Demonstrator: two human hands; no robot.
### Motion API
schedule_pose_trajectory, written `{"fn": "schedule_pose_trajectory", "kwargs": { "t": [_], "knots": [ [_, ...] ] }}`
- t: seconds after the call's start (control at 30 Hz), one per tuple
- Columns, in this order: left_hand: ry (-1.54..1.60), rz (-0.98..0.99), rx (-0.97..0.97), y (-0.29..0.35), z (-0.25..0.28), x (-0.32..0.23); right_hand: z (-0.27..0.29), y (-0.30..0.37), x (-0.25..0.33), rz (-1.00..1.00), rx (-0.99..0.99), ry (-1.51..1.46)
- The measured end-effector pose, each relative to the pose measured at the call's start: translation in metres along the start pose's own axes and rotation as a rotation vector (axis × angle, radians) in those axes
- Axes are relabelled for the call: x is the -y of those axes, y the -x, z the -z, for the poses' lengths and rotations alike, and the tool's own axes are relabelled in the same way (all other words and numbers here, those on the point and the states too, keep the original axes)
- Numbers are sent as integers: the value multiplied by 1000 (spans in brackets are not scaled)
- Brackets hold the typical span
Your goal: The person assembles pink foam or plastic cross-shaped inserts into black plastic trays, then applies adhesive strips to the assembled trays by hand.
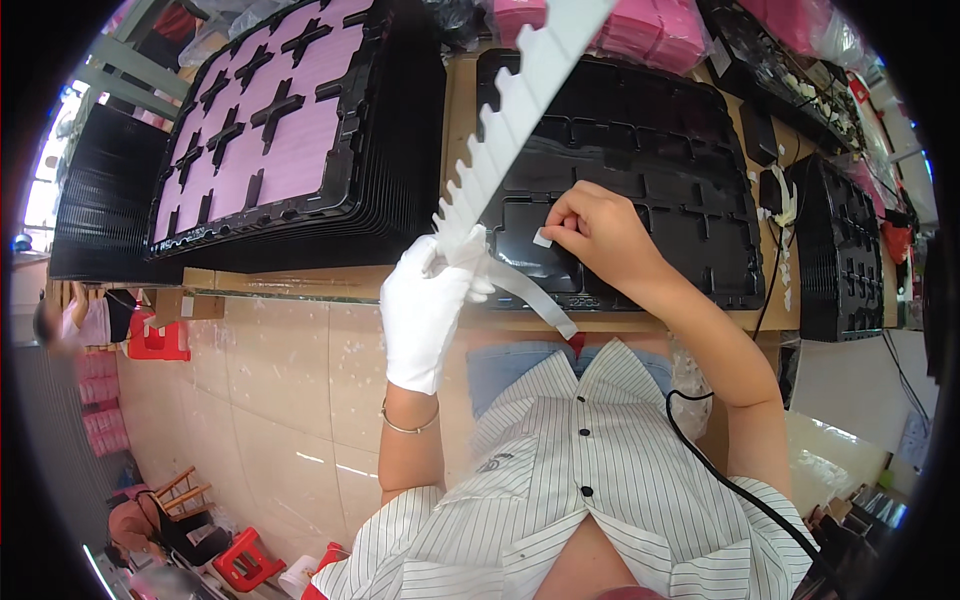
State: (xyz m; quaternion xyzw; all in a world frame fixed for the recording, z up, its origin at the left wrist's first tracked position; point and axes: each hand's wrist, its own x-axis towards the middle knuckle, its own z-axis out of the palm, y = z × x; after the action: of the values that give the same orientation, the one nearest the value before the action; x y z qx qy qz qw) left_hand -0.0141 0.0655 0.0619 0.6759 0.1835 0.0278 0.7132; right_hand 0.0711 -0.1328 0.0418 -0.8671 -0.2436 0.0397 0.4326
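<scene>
My left hand (pixel 420 310), in a white glove, is closed around a long white strip with a notched, saw-toothed edge (pixel 520 110). The strip rises from the glove toward the top of the view, and a narrower whitish tail (pixel 535 298) hangs from the glove to the right. Bare, my right hand (pixel 602 235) pinches a small white piece (pixel 543 238) between thumb and fingertips. Beneath that hand lies a black plastic tray (pixel 690 170) with moulded cross-shaped ridges. The white piece is apart from the strip.
At the left stands a tall stack of black trays (pixel 400 150), pink sheets (pixel 290 150) showing in the top one. Pink packages (pixel 640 30) sit behind the middle tray. More black trays (pixel 840 250) are stacked at the right. A black cable (pixel 720 455) runs past my right arm.
</scene>
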Motion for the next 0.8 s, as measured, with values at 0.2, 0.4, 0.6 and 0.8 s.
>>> {"fn": "schedule_pose_trajectory", "kwargs": {
  "t": [0.2, 0.4, 0.6, 0.8],
  "knots": [
    [112, -1, 79, -4, -17, -8, 17, 17, 5, -416, 172, -1072],
    [175, 44, 141, -11, -21, -10, 13, 36, 23, -410, 255, -852],
    [151, -58, 340, -31, -6, -12, 18, 32, 9, 409, -99, -76],
    [-109, -40, 563, -46, 10, -17, 41, 8, -2, 1044, 31, 490]
  ]
}}
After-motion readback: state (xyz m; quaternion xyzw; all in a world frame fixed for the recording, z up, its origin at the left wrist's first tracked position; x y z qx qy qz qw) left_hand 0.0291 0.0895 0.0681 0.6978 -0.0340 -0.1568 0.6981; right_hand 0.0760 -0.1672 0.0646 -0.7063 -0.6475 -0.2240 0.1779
